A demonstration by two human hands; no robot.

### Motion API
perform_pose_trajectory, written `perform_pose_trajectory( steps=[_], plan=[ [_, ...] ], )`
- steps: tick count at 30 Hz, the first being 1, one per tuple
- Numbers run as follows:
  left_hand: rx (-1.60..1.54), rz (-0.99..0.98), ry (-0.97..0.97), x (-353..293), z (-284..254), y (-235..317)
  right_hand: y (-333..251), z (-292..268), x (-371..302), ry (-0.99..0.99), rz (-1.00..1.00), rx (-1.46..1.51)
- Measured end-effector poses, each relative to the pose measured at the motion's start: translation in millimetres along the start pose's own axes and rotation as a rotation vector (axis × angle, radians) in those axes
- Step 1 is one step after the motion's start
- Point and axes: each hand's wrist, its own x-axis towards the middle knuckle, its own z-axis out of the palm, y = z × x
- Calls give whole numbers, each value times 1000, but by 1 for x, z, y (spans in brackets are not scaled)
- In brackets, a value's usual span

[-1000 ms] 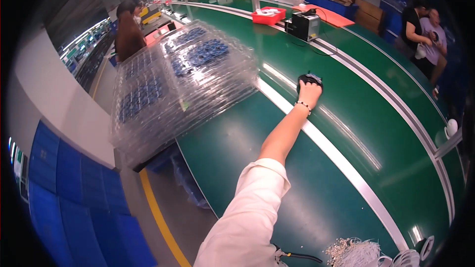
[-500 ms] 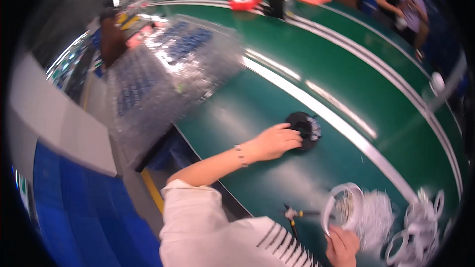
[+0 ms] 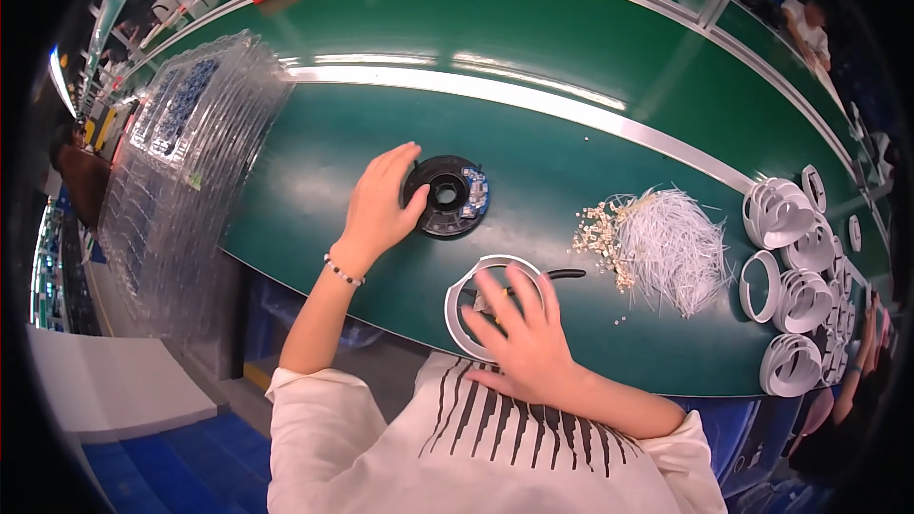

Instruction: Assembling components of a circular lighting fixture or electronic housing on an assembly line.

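With left hand, fingers released, at nine o'clock of black disc-shaped housing, right hand spread above white ring; with housing on table at eleven o'clock from ring; likely light, stiff; best held by rim, sparing circuit board.

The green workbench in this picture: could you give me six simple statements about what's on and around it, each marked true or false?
1. The left hand is at a black disc. True.
2. The disc is plain all over. False: a blue circuit board sits on its right side.
3. A pile of white strips lies to the right of the right hand. True.
4. The right hand is clenched in a fist. False: its fingers are spread.
5. Both wrists are bare. False: a beaded bracelet circles the left wrist.
6. Several white rings lie toward the right end of the workbench. True.
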Motion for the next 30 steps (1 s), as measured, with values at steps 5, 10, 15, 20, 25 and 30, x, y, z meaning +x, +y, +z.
perform_pose_trajectory(
  steps=[5,10,15,20,25,30],
  plan=[
    [-19,-408,-318,16,7,3,14,12,15,-145,238,58],
    [-214,-467,-232,21,19,-2,14,2,17,-276,221,-8],
    [-937,-660,-102,28,38,16,27,-18,14,-14,315,267],
    [-1162,-598,-73,49,55,71,52,-41,3,555,369,200],
    [-1326,-571,-88,56,70,107,95,-31,4,847,482,482],
    [-1901,-735,-487,39,72,104,90,-27,17,736,475,374]
  ],
)
